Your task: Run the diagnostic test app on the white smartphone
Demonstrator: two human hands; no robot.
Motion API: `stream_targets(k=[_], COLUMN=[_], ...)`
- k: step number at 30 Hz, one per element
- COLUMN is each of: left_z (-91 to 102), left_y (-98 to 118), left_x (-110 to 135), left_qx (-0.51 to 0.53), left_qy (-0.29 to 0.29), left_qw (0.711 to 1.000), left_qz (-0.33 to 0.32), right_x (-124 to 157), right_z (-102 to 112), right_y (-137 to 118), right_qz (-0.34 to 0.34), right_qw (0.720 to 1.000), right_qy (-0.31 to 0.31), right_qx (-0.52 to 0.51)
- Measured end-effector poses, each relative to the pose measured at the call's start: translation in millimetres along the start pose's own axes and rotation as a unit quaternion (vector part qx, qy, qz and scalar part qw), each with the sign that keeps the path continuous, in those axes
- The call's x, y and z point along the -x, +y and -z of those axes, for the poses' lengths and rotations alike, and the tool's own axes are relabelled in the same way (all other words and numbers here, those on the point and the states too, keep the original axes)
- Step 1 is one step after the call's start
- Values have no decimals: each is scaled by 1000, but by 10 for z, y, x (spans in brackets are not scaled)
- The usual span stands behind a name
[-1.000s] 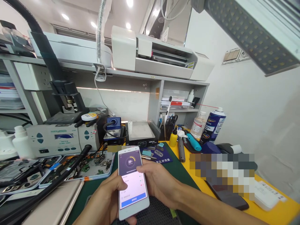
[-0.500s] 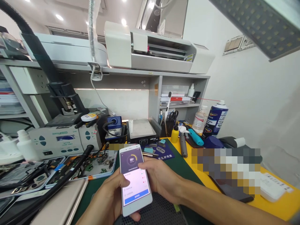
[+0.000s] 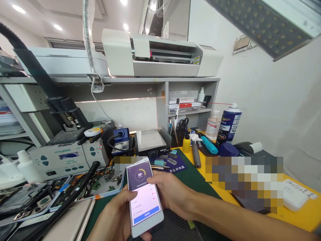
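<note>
A white smartphone (image 3: 143, 201) with a lit screen, showing a purple header with a round gauge and a blue button, is held low in the middle of the view. My left hand (image 3: 117, 217) wraps round its left edge and bottom from below. My right hand (image 3: 170, 195) grips its right edge, with the thumb resting across the screen just under the gauge. Both hands hover over a green work mat (image 3: 193, 180) and a black mesh pad (image 3: 173, 229).
A blue-rimmed tray of small phone parts (image 3: 100, 184) and a black hose lie at the left by a grey soldering station (image 3: 62, 157). A heating plate (image 3: 150, 140), tools, a yellow bottle (image 3: 186, 144) and a blue spray can (image 3: 229, 124) stand behind. A gold device (image 3: 70, 224) lies at lower left.
The view has shifted a little, so the bench sits further left and lower. The gauge on the phone screen went from 25 to 30. Both hands keep the same hold.
</note>
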State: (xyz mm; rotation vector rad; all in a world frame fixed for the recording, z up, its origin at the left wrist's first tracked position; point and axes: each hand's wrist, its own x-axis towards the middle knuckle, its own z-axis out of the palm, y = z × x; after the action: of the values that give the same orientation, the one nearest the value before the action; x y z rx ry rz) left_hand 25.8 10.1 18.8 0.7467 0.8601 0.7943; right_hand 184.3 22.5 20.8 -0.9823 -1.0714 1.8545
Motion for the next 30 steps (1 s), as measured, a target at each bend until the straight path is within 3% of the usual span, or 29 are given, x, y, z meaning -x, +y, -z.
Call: stream_targets(k=[10,17,30], left_z=[-127,-166,-36], left_y=[50,94,-14], left_x=[78,109,49], left_qx=[8,13,6], left_qy=[52,59,2], left_qw=[999,998,1000], left_qz=[10,18,-17], right_x=[-39,-52,-2], right_z=[34,31,-10], right_y=[43,60,4], right_qz=[6,8,9], right_qw=[1000,1000,1000], right_qy=[-13,-12,-13], right_qx=[1,-6,0])
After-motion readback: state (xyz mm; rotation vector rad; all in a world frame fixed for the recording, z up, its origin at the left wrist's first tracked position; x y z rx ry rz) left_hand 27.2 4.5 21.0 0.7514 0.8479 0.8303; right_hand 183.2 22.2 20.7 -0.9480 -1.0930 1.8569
